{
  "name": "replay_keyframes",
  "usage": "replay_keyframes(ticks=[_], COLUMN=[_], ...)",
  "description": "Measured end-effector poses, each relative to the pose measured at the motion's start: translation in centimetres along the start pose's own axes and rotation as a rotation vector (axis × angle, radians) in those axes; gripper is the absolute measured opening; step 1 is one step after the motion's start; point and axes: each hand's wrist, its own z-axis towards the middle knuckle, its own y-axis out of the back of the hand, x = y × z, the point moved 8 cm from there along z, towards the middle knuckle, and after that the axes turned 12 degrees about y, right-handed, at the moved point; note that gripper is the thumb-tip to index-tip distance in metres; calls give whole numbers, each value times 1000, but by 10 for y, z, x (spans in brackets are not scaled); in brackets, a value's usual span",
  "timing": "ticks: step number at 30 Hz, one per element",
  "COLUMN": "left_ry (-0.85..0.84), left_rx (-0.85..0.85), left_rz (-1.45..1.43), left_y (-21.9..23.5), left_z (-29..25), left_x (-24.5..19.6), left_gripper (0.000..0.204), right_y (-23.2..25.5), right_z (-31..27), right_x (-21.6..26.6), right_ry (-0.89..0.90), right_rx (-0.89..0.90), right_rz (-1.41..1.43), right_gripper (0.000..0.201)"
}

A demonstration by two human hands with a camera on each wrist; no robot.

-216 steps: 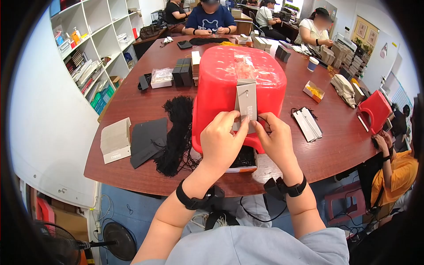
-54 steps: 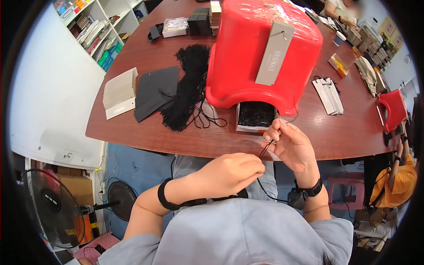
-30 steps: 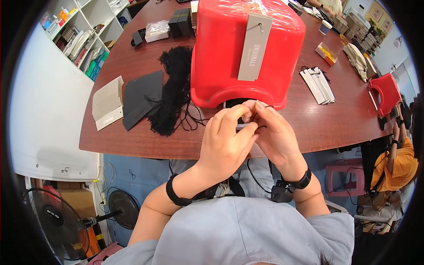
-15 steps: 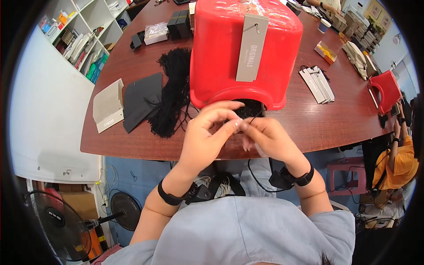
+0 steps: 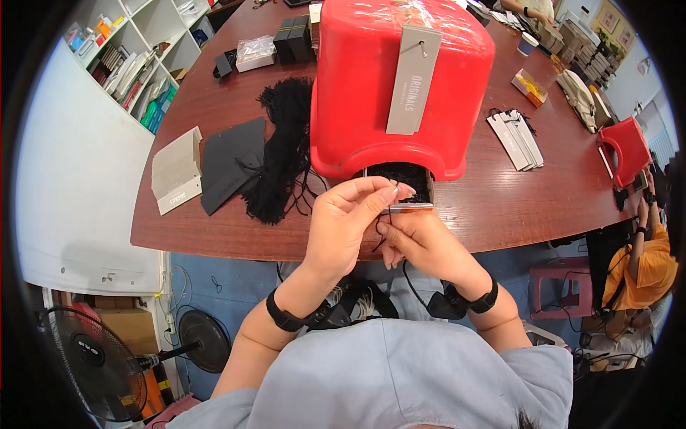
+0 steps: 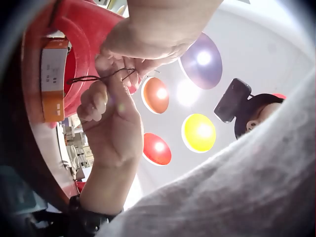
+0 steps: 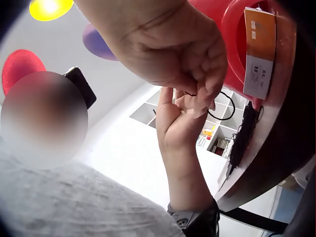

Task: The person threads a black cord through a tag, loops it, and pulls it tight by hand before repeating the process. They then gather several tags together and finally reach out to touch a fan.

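Note:
In the head view my left hand (image 5: 339, 229) pinches a thin black cord (image 5: 390, 213) between thumb and fingertips, in front of the red stool (image 5: 357, 86). My right hand (image 5: 432, 243) pinches the same cord lower down, close beside the left. In the left wrist view the cord (image 6: 101, 77) runs as a thin loop by both hands' fingers; the right wrist view has a curved black cord loop (image 7: 232, 112). Under the stool's arch is an open box (image 5: 414, 208) of black cords. A grey tag stack (image 5: 413, 93) printed ORIGINALS hangs on the stool's side.
Left of the stool lie a black cord bundle (image 5: 282, 154), black cards (image 5: 232, 164) and grey tags (image 5: 176, 168). Several strung tags (image 5: 516, 143) lie at right, with a small box (image 5: 529, 87) of yellow bits behind. A standing fan (image 5: 93, 354) is at lower left.
Earlier both hands were at the tag stack on the stool; they have come down before the cord box. Since half a second ago the hands have parted slightly, the cord showing between them.

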Motion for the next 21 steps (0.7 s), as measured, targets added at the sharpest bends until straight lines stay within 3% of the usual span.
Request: replay_keyframes(ticks=[4, 7, 9, 11, 13, 17, 19, 21], left_ry=[-49, 8, -55, -116, -154, -191, -147, -62], left_rx=[30, 103, 49, -5, -39, -25, -22, -62], left_rz=[-119, -169, -117, -68, 75, 193, 200, 238], left_y=[0, 0, 4, 10, 12, 8, 11, 16], left_z=[0, -1, -2, -3, -4, -3, -1, 2], left_x=[-7, -9, -18, -24, -28, -25, -22, -15], left_gripper=[13, 12, 12, 12, 11, 12, 12, 12], right_y=[-9, -10, 20, 54, 64, 54, 54, 55], right_z=[-2, -3, -1, 2, 4, 14, 18, 18], right_x=[0, 7, 22, 30, 28, 1, -13, -15], right_ry=[4, 67, 145, 202, 314, 254, 135, 150], right_rx=[30, 83, -104, -299, -341, -245, -207, -243], right_rz=[72, -31, -139, -543, -978, -1100, -1067, -1029], right_gripper=[17, 14, 17, 20, 19, 12, 7, 7])
